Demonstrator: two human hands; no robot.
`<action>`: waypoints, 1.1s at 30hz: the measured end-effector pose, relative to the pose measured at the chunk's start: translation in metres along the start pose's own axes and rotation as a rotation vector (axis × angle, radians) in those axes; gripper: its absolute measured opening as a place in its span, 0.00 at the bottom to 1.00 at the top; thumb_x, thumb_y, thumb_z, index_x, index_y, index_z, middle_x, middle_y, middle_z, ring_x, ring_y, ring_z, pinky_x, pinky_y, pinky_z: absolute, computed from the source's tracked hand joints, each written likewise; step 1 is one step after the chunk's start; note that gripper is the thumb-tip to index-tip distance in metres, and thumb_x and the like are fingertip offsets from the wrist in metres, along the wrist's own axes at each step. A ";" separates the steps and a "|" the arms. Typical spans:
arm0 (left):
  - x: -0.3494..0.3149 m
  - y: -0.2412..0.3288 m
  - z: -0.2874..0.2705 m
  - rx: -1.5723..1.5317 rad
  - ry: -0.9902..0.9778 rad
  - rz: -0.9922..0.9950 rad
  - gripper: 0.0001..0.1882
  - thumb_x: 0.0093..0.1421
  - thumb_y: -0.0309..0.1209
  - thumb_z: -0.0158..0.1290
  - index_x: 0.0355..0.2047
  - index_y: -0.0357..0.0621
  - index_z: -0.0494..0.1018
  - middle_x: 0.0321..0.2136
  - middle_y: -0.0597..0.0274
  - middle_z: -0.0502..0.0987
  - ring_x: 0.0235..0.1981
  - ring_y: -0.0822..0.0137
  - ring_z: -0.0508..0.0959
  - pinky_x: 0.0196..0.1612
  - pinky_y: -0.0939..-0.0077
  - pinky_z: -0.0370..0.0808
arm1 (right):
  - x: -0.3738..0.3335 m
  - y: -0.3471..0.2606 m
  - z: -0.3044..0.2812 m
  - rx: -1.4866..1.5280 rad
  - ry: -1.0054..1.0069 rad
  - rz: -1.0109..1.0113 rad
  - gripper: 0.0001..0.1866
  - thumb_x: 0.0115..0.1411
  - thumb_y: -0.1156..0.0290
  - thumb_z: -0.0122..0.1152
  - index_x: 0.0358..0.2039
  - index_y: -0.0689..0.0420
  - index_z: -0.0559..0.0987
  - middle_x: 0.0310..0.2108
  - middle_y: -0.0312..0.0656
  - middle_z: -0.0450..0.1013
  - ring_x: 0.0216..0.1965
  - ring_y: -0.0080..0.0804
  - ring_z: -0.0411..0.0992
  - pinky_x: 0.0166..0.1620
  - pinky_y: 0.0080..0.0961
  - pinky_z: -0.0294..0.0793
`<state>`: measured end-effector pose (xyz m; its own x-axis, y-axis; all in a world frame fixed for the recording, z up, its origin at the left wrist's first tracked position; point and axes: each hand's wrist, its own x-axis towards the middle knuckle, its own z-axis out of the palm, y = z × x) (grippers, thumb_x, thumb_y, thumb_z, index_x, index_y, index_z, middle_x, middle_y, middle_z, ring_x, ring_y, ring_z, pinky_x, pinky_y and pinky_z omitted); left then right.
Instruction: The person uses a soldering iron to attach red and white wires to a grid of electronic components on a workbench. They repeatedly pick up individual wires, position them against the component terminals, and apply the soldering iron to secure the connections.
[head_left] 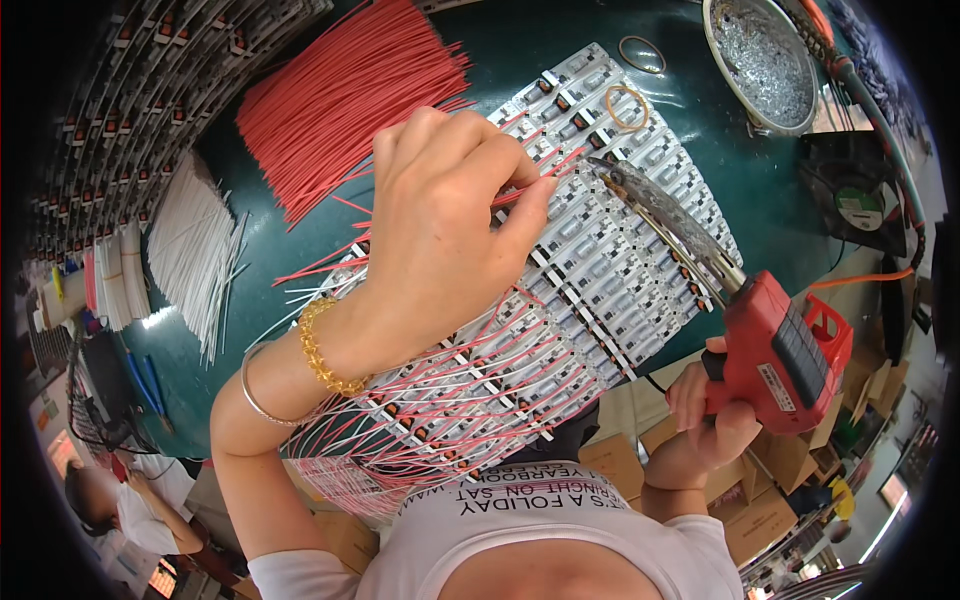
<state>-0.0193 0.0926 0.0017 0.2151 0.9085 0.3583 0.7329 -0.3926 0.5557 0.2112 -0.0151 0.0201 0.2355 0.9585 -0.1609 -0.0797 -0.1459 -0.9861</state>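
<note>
My left hand (450, 200) pinches red wires (507, 198) between thumb and fingertips, over a panel of small silver circuit boards (650, 240). One wire end points toward the boards beside the hand. My right hand (712, 415) is closed around the grip of a red soldering gun (775, 345). Its long dark tip slants up and left and ends near the pinched wires; whether they touch, I cannot tell. Along the panel's near side, many red and white wires (480, 390) are attached and trail toward me. The palm and other fingertips of my left hand are hidden.
A large stack of red wires (350, 90) lies at the far left, with white wires (195, 250) nearer. Rubber bands (627, 108) lie on the panel and table. A metal bowl of solder scraps (762, 65) and a black fan (855, 195) stand right. Blue-handled pliers (148, 385) lie left.
</note>
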 end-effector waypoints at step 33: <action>0.005 0.008 -0.016 -0.108 0.106 0.081 0.03 0.48 0.26 0.60 0.21 0.41 0.77 0.18 0.68 0.75 0.23 0.69 0.71 0.38 0.74 0.64 | -0.009 0.013 -0.026 0.090 -0.189 -0.097 0.43 0.56 0.41 0.52 0.51 0.73 0.60 0.09 0.30 0.60 0.09 0.19 0.58 0.16 0.17 0.59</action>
<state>-0.0229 0.0915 0.0201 0.1970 0.8552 0.4795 0.6412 -0.4824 0.5968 0.2337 -0.0319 0.0072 0.0616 0.9970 -0.0467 -0.1534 -0.0368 -0.9875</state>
